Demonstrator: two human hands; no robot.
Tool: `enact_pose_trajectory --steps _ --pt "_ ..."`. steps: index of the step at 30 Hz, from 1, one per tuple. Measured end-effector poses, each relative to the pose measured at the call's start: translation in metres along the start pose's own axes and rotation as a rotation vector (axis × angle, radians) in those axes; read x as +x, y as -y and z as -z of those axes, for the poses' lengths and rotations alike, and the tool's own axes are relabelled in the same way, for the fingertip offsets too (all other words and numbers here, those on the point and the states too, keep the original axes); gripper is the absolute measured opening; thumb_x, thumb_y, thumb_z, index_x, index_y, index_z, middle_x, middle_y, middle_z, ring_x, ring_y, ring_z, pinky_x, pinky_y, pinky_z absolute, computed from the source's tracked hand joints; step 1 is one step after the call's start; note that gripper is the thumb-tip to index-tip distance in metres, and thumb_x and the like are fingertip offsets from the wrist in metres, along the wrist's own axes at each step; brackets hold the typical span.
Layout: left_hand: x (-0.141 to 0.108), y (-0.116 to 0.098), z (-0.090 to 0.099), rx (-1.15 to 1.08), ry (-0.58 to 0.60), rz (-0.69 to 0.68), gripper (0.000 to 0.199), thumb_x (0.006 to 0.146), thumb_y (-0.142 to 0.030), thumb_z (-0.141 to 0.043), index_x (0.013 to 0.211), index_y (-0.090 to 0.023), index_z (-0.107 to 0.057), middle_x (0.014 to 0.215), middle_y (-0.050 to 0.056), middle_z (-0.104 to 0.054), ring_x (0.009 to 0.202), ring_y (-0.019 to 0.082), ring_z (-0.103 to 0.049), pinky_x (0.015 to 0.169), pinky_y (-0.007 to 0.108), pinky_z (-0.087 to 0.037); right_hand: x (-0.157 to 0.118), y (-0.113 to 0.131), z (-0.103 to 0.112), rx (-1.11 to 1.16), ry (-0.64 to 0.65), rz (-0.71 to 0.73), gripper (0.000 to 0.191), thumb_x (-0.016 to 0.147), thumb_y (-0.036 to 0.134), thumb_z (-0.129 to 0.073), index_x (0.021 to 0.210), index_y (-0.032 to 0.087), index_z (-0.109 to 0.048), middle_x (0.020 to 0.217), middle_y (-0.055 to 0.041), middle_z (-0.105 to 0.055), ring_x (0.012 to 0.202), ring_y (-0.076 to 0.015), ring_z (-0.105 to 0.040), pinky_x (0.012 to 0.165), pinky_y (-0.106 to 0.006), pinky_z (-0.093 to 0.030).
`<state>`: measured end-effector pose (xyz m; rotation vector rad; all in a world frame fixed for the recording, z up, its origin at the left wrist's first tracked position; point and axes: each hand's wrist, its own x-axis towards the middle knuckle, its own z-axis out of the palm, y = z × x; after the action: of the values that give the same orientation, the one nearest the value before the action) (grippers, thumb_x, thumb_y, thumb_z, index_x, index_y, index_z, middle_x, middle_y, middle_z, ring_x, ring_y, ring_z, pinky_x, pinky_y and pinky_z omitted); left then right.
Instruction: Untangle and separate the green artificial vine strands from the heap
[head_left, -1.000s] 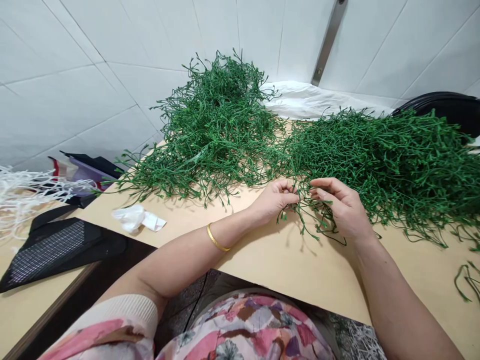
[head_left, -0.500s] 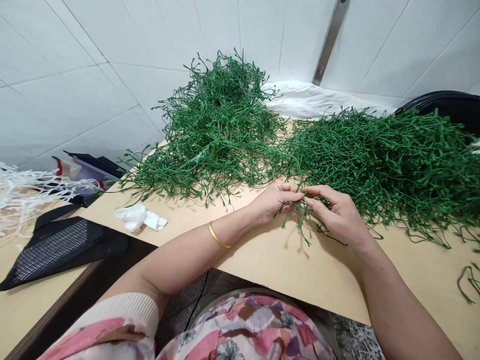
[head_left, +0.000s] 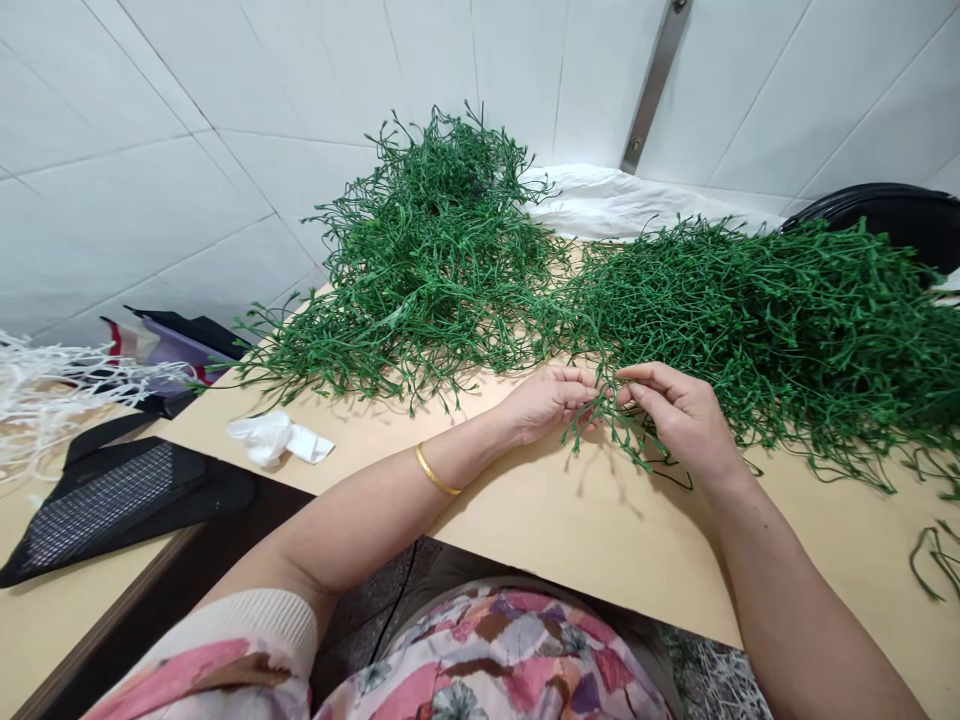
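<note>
While pinching a small bunch of green sprigs (head_left: 616,428) between the bent thumb and fingers of the left hand (head_left: 553,405), has the right hand (head_left: 681,415) just beside it, with thumb and forefinger almost together at the same stems; cannot tell whether gripping one or only touching. Holds the bunch between both hands, low over the tan tabletop (head_left: 562,530). Wears a gold bracelet (head_left: 433,472) on the left forearm. Faces a tall, tangled green heap (head_left: 442,230) to the left and a longer, lower green pile (head_left: 750,310) to the right. Has a crumpled white tissue (head_left: 266,438) near the tabletop's left edge, and beyond that a black mesh-panelled piece (head_left: 105,500) near white strands (head_left: 67,385).
</note>
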<state>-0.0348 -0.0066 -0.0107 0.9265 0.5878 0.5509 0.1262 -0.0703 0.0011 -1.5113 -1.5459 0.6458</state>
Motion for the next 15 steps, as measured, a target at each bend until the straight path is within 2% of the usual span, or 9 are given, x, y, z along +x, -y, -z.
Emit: enact_pose_trajectory --steps 3,7,15 --pt "0.000 0.000 -0.001 0.050 -0.033 -0.057 0.014 0.058 -0.019 -0.069 0.062 -0.012 -0.058 0.057 -0.002 -0.054 0.050 0.006 -0.047 0.055 0.024 -0.039 0.000 0.000 0.000 -0.013 -0.013 -0.003 0.023 0.080 0.025 -0.047 0.094 0.017 -0.062 0.077 -0.0036 -0.066 0.072 -0.0154 -0.060 0.067 -0.029 -0.046" --pt "-0.002 -0.002 -0.003 0.213 -0.097 -0.181 0.013 0.062 -0.019 -0.066 0.057 -0.012 -0.056 0.048 -0.004 -0.046 0.044 0.004 -0.040 0.048 0.021 -0.030 -0.001 0.006 0.001 -0.092 -0.021 0.057 0.023 0.082 0.026 -0.046 0.096 0.018 -0.062 0.089 -0.0052 -0.067 0.082 -0.0174 -0.060 0.074 -0.030 -0.045" --pt "-0.003 -0.003 -0.006 0.277 -0.201 -0.241 0.005 0.062 -0.014 -0.062 0.060 -0.012 -0.058 0.052 -0.004 -0.050 0.045 0.004 -0.041 0.049 0.022 -0.032 -0.003 0.010 0.004 -0.180 -0.070 0.228 0.021 0.081 0.026 -0.047 0.096 0.020 -0.061 0.095 -0.0052 -0.064 0.089 -0.0187 -0.058 0.080 -0.033 -0.043"
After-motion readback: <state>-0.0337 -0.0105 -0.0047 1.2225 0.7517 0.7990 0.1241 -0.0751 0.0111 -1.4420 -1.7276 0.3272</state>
